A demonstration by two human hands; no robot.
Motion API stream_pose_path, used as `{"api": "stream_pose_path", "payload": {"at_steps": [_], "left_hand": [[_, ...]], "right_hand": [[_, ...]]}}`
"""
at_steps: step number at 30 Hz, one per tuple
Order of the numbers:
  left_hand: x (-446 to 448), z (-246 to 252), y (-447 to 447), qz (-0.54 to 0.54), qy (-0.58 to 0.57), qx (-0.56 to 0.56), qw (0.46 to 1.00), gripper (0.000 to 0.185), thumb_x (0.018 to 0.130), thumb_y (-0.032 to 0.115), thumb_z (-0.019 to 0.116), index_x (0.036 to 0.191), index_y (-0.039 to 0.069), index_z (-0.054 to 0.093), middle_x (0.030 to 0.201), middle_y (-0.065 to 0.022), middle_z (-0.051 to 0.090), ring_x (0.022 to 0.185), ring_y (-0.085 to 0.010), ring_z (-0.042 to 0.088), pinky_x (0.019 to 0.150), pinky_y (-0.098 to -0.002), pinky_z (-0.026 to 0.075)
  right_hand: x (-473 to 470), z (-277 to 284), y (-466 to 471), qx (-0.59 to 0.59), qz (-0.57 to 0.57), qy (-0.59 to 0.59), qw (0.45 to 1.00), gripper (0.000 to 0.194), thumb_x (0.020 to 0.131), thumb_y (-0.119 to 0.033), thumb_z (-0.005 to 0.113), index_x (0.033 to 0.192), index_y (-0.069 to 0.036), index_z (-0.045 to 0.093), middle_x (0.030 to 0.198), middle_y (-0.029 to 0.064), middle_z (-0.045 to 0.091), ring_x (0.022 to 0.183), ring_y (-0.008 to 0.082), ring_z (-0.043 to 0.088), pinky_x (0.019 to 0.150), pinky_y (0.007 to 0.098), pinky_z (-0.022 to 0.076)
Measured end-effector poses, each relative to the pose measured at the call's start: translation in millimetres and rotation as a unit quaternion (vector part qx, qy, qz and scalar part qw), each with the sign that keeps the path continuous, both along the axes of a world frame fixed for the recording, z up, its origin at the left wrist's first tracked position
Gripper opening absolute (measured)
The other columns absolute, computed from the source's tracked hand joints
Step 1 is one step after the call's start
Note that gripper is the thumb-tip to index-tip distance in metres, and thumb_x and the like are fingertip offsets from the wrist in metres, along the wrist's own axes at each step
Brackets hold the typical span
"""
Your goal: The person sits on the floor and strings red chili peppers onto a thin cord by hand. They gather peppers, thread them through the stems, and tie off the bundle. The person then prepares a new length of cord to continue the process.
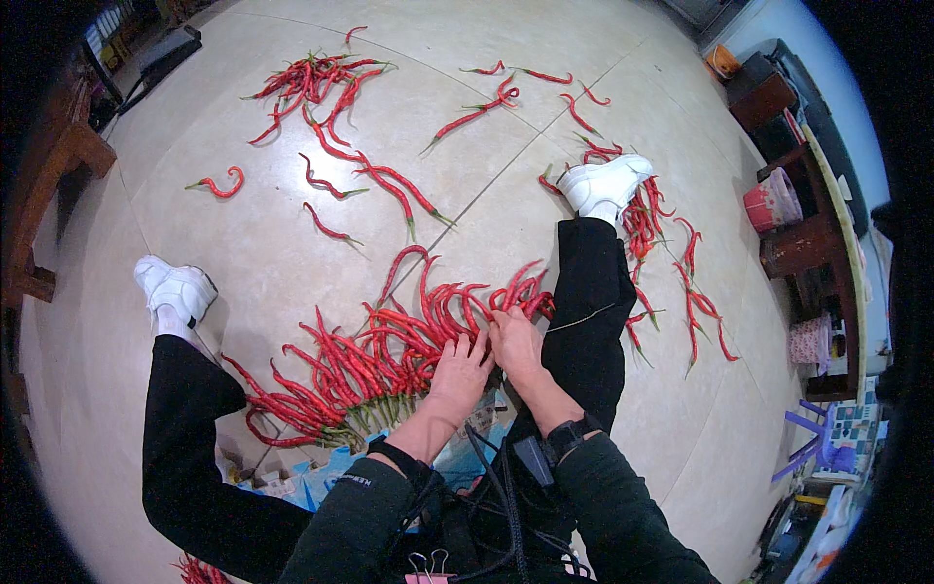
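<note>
Long red chili peppers [350, 365] lie side by side in a wide fan on the floor between the legs, their green stems pointing toward the body. My left hand [461, 369] rests on the right part of this row, palm down with fingers spread a little. Close beside it, my right hand [515, 339] has its fingertips bent at the peppers near the right knee; whether it grips one is hidden. Under the stems and my forearms lies a blue and white printed sheet [321, 478]. A thin string [584, 318] crosses the right trouser leg.
A loose heap of red chilies [314, 79] lies on the tiled floor ahead, with single ones scattered around. More chilies [641, 226] lie beside the right white shoe [607, 182]. Wooden furniture [69, 157] stands at left; a table with pink bins [775, 201] and a purple stool [821, 442] are at right.
</note>
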State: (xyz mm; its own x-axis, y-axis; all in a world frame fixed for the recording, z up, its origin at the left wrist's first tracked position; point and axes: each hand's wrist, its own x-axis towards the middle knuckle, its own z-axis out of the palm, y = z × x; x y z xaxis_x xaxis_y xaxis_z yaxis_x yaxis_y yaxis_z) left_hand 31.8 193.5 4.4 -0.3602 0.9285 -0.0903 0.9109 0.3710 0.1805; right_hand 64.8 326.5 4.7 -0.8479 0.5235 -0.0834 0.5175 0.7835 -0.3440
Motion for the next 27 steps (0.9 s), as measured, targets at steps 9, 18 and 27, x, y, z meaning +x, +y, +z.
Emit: {"api": "stream_pose_path", "payload": {"at_steps": [9, 18, 27], "left_hand": [[0, 4, -1, -0.014, 0.028, -0.008, 0.999, 0.041, 0.082, 0.017, 0.046, 0.122, 0.012, 0.053, 0.138, -0.0095, 0.038, 0.116, -0.0304, 0.041, 0.094, -0.0415, 0.035], [-1, 9, 0, -0.03, 0.032, -0.013, 0.999, 0.045, 0.081, 0.016, 0.049, 0.126, 0.01, 0.05, 0.138, -0.0044, 0.039, 0.11, -0.0261, 0.044, 0.089, -0.0372, 0.038], [-1, 8, -4, -0.025, 0.033, -0.021, 0.999, 0.049, 0.081, 0.016, 0.048, 0.129, 0.01, 0.047, 0.137, -0.0043, 0.04, 0.109, -0.0251, 0.045, 0.086, -0.0369, 0.039]], "right_hand": [[-7, -12, 3, 0.006, -0.031, -0.025, 0.999, 0.023, 0.079, -0.015, 0.058, 0.099, -0.006, 0.064, 0.091, 0.0162, 0.062, 0.081, 0.0336, 0.062, 0.072, 0.0427, 0.0503], [15, 15, 53, -0.367, -0.199, 0.212, 0.884, 0.02, 0.085, -0.007, 0.052, 0.1, 0.002, 0.062, 0.085, 0.0106, 0.066, 0.067, 0.0163, 0.061, 0.063, 0.0291, 0.0494], [10, 17, 37, -0.065, 0.0, -0.016, 0.998, 0.021, 0.08, -0.017, 0.058, 0.098, -0.011, 0.067, 0.094, 0.0146, 0.06, 0.089, 0.0323, 0.059, 0.079, 0.0386, 0.0475]]}}
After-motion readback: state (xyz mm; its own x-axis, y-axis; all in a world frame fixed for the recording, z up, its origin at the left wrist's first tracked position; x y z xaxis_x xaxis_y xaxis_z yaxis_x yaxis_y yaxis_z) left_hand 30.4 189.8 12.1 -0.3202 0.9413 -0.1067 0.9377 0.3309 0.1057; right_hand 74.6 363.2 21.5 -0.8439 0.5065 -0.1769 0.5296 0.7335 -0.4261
